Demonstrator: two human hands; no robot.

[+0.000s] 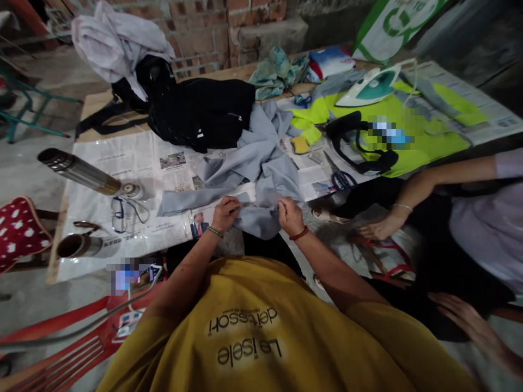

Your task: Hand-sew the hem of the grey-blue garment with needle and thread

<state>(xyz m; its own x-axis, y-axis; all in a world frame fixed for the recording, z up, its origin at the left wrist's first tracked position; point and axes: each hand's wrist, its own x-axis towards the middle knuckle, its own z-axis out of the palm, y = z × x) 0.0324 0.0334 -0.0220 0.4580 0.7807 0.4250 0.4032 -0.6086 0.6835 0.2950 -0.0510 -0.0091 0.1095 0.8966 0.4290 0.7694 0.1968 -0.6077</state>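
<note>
A length of grey fabric [261,222] hangs over the table's front edge between my two hands. My left hand [225,214] pinches it on one side, fingers closed, with a beaded bracelet on the wrist. On the other side my right hand [291,218] grips the same cloth between thumb and fingers. The fabric is stretched between them. More of it lies crumpled on the table beyond, reaching back toward a black bag [200,111]. Whether a needle or pin is in my fingers is too small to tell.
Newspaper [139,147] covers the table. A steel thermos [77,171], glasses [118,214] and a mug [77,245] stand left. Scissors [342,178], a black headband-like device [362,144], neon-yellow fabric [433,155] and an iron [370,86] lie right. Another person's hand [382,224] rests nearby.
</note>
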